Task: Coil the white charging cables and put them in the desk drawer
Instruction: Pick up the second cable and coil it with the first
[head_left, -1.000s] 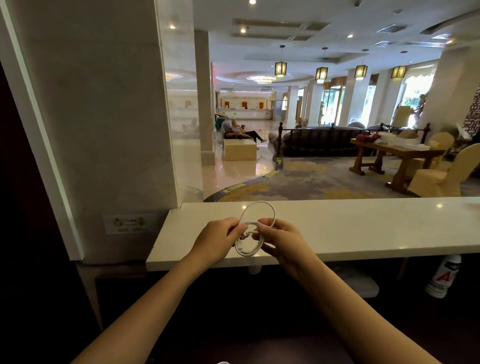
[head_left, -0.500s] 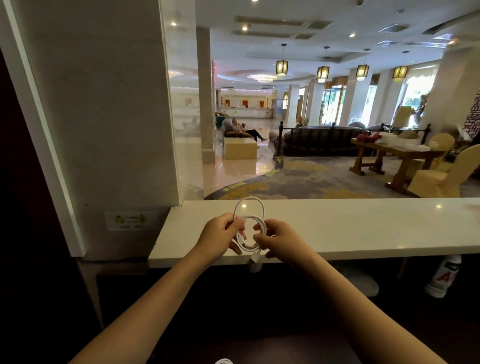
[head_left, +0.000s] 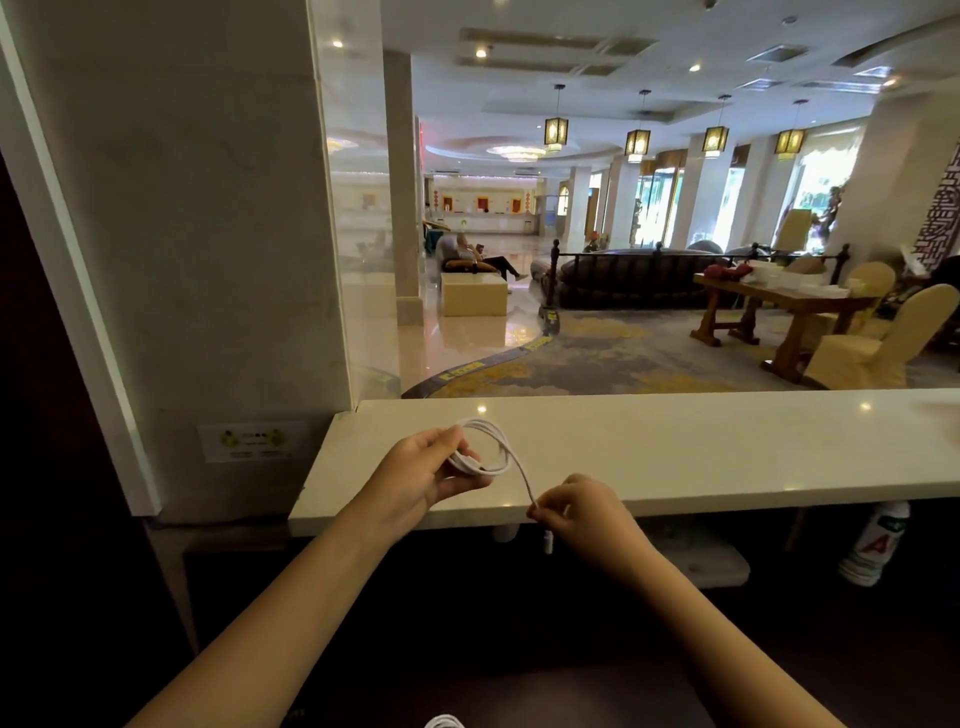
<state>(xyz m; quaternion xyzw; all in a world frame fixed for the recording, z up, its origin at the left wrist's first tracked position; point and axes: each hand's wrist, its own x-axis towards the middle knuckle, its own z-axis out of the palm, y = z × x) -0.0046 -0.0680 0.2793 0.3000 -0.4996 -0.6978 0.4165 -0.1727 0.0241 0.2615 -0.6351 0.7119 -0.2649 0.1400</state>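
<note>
My left hand grips a small coil of white charging cable above the front edge of the white counter. A loose strand runs down and right from the coil to my right hand, which pinches it near its end. The white plug dangles just below my right hand's fingers. A second white cable shows only as a sliver at the bottom edge. No drawer is visible.
A marble pillar with a wall socket plate stands at the left of the counter. Under the counter are a white shelf and a white bottle with red lettering. Beyond the glass is a lobby with tables and chairs.
My hands have come apart. My right hand moved down and right, drawing the cable's end out of the coil, which now lies flatter in my left hand.
</note>
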